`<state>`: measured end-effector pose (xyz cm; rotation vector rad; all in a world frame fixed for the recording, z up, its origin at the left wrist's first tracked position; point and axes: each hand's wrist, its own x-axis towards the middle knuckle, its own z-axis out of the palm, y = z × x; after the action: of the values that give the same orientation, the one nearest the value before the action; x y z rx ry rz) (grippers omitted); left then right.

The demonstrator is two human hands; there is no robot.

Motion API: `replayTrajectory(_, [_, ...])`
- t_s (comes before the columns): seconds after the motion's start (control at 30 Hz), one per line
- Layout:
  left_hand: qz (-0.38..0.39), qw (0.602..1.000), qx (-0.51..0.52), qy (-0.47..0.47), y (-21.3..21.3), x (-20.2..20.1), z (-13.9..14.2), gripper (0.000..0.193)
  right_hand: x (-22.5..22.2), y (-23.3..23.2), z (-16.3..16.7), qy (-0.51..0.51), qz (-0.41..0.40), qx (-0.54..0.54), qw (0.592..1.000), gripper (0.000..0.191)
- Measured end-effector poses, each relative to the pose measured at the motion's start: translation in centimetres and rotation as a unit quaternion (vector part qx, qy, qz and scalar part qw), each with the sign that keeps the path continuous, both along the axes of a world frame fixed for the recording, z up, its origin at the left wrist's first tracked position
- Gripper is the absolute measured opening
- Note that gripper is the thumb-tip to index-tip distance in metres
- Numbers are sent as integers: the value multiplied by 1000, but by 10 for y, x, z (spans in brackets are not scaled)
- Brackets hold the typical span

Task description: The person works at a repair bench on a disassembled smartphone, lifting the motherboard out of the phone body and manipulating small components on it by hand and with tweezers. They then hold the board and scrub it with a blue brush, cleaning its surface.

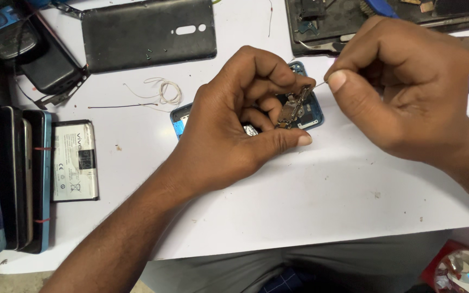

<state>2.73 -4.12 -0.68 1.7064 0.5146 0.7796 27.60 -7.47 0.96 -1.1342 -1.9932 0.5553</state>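
Centre of the frame, on the white worktop [310,190]: left hand [234,125] curled over a blue phone frame [311,111], thumb and fingers pinching a small dark circuit board [294,108] and tilting it up off the frame. Board's long axis slanted, lower left to upper right, upper end aimed toward the right hand [408,92]. Right hand just right of centre, grip pressed together on a thin wire [318,83] between thumb and forefinger; wire running leftward and meeting the board's upper end, though contact too fine to confirm. Board thus lying to the left of and slightly below the right grip, very near, and already inside the left grip. Blue frame flat beneath the left fingers, mostly hidden.

Upper left: dark phone back cover [147,32], a loose coil of pale wire [164,89] below it. Left edge: stack of phones [12,179] standing on their sides, flat battery [74,161] beside them. Top right: opened dark phone body [327,27]. Lower right corner: shiny disc [465,269].
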Motion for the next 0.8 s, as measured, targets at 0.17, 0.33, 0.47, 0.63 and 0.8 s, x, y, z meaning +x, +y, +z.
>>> replayTrajectory(0.17, [3, 1000, 0, 1, 0, -1, 1, 50, -2, 1, 1, -38, 8, 53, 998, 10])
replayTrajectory(0.33, [9, 1000, 10, 6, -1, 0, 2, 50, -6, 1, 5, -75, 10, 103, 992, 11])
replayTrajectory(0.47, [16, 1000, 4, 15, -2, 1, 3, 52, -11, 1, 9, -83, 11, 124, 989, 11])
replayTrajectory(0.63, [29, 998, 39, 31, -3, 1, 3, 53, -13, -1, 10, -99, 9, 107, 989, 9])
replayTrajectory(0.8, [30, 999, 29, 25, -2, 2, 0, 52, -11, 1, 4, -65, 3, 28, 997, 9])
